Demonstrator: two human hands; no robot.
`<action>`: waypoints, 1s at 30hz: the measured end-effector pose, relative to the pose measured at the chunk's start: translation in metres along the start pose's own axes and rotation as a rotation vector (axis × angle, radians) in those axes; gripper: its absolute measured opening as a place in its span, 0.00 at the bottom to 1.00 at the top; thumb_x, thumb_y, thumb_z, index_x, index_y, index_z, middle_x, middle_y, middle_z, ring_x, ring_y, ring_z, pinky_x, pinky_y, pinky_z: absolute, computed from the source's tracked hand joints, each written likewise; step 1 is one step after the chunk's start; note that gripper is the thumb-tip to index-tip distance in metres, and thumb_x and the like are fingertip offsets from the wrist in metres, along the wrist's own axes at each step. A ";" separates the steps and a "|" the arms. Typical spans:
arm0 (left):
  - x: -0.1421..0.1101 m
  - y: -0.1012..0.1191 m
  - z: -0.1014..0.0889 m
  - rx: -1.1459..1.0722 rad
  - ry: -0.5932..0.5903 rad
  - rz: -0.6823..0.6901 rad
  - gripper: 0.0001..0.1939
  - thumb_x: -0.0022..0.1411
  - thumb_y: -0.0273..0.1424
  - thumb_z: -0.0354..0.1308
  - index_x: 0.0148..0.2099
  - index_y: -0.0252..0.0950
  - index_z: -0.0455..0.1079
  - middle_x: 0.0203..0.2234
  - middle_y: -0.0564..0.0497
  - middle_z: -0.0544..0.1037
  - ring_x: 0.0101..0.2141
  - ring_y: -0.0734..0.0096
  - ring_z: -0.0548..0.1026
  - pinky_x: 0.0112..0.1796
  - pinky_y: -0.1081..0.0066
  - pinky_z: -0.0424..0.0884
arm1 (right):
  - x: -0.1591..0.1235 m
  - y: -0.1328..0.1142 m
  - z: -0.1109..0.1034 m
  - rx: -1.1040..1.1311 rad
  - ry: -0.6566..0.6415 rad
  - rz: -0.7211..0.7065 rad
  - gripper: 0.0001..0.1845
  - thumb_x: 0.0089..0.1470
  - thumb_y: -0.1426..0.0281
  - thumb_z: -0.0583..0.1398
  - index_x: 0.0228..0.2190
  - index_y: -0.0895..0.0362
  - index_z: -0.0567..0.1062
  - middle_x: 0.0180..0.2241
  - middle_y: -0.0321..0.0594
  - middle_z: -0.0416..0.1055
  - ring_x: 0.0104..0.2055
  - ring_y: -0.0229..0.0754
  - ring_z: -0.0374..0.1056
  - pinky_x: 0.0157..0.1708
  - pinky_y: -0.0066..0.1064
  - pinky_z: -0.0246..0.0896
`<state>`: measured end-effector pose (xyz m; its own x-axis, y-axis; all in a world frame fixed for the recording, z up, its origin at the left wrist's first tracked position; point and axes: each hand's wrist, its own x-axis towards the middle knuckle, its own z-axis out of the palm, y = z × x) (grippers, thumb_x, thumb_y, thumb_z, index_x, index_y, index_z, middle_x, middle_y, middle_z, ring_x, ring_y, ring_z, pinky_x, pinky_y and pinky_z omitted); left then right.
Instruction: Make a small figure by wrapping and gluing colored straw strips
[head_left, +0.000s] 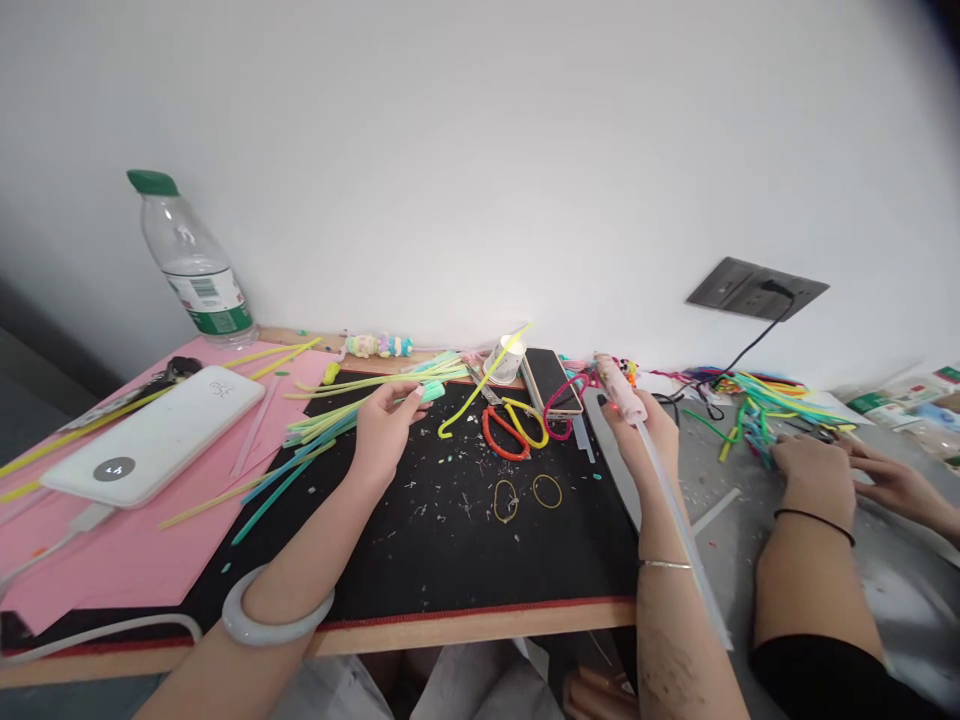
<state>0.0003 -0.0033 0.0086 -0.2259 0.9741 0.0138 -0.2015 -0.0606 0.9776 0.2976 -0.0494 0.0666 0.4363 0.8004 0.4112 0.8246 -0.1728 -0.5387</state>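
L grip [385,425]: green pc [433,390] at tips | R grip [651,440]: glue gun [621,390] inside

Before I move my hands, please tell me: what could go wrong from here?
The pink glue gun in the right grip shows a red light; if its tip is hot, it could burn the left grip, which pinches a small mint piece.
The long translucent stick behind it passes over the right forearm and might snag.
Loose scraps on the black mat may stick to dripped glue.

A head-worn camera looks forward (and down) over the mat [555,560].
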 end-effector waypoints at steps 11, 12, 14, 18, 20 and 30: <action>0.001 0.000 -0.001 -0.021 0.004 -0.001 0.14 0.49 0.38 0.62 0.37 0.35 0.70 0.34 0.49 0.75 0.31 0.70 0.76 0.36 0.67 0.74 | 0.024 0.054 -0.002 -0.520 -0.289 0.283 0.25 0.43 0.67 0.57 0.46 0.51 0.72 0.43 0.52 0.72 0.46 0.61 0.66 0.39 0.49 0.57; 0.001 0.000 -0.001 -0.023 0.000 0.000 0.14 0.49 0.38 0.62 0.37 0.35 0.70 0.34 0.49 0.75 0.31 0.70 0.76 0.36 0.67 0.74 | 0.025 0.056 0.000 -0.535 -0.308 0.276 0.25 0.43 0.69 0.57 0.46 0.51 0.72 0.45 0.52 0.71 0.47 0.60 0.65 0.39 0.49 0.57; 0.001 -0.001 -0.001 -0.025 -0.008 0.005 0.14 0.49 0.38 0.62 0.37 0.35 0.70 0.34 0.49 0.75 0.31 0.70 0.76 0.36 0.67 0.74 | 0.025 0.059 0.004 -0.553 -0.324 0.231 0.26 0.42 0.74 0.56 0.46 0.53 0.73 0.47 0.54 0.69 0.49 0.59 0.64 0.42 0.48 0.57; 0.001 -0.001 -0.001 -0.030 -0.020 0.013 0.15 0.49 0.39 0.62 0.37 0.35 0.71 0.34 0.48 0.76 0.32 0.69 0.76 0.36 0.67 0.73 | 0.022 0.045 0.003 -0.521 -0.223 0.108 0.24 0.43 0.75 0.55 0.45 0.61 0.73 0.46 0.57 0.69 0.51 0.58 0.62 0.47 0.47 0.55; 0.000 0.000 0.000 -0.038 -0.019 0.010 0.15 0.49 0.39 0.62 0.37 0.35 0.71 0.34 0.48 0.76 0.32 0.69 0.76 0.37 0.67 0.73 | 0.017 0.023 0.000 -0.416 -0.118 0.039 0.21 0.46 0.71 0.56 0.44 0.63 0.74 0.44 0.56 0.71 0.50 0.57 0.63 0.49 0.47 0.54; -0.001 0.005 0.000 -0.116 0.011 0.012 0.18 0.46 0.40 0.64 0.36 0.34 0.71 0.33 0.49 0.75 0.32 0.70 0.75 0.38 0.67 0.72 | -0.041 -0.110 0.077 0.058 -0.481 -0.762 0.25 0.46 0.86 0.49 0.42 0.56 0.74 0.42 0.41 0.73 0.44 0.43 0.64 0.45 0.34 0.58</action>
<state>-0.0003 -0.0041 0.0133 -0.2391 0.9707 0.0225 -0.3080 -0.0978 0.9464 0.1613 -0.0191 0.0523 -0.4295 0.8418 0.3270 0.8033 0.5215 -0.2875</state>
